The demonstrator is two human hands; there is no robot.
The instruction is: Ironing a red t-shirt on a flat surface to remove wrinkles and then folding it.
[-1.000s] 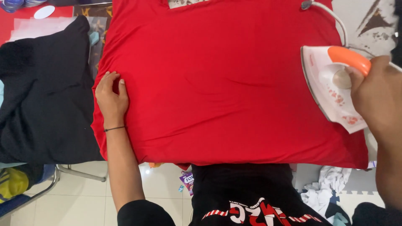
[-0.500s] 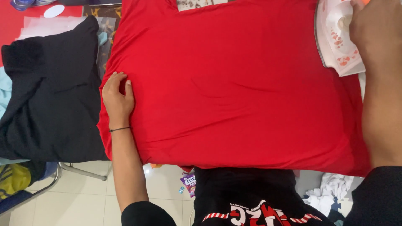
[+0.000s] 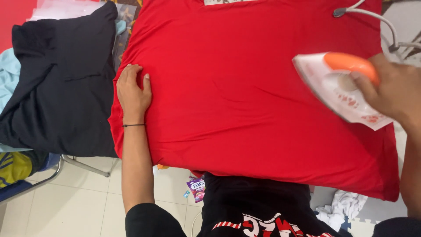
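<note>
Pressing the red shirt (image 3: 245,96) flat on the board, we have our left hand (image 3: 133,93) spread open, palm down, on the shirt's left edge, fingers splayed over a small pucker of cloth. Our right hand (image 3: 390,90) is closed around the orange handle of the white iron (image 3: 337,90), which sits tilted over the right side of the shirt, its nose pointing left toward the middle.

We judge the main risk to be the faint creases in the centre of the shirt: if the iron runs over them before the left hand pulls the cloth taut, they may be set in as hard folds. The grey cord (image 3: 372,17) loops across the upper right corner and could drag over the fabric or catch the iron's heel. Letting the iron rest in one spot could scorch the cloth, and our left fingers lie in its path should it sweep all the way across.

Compared with half a second ago, the iron has come down from the top right corner to lower on the right side, and its orange handle is now in full view. The left hand has kept its place on the edge. The black garment (image 3: 61,83) beside the board looks unchanged.
</note>
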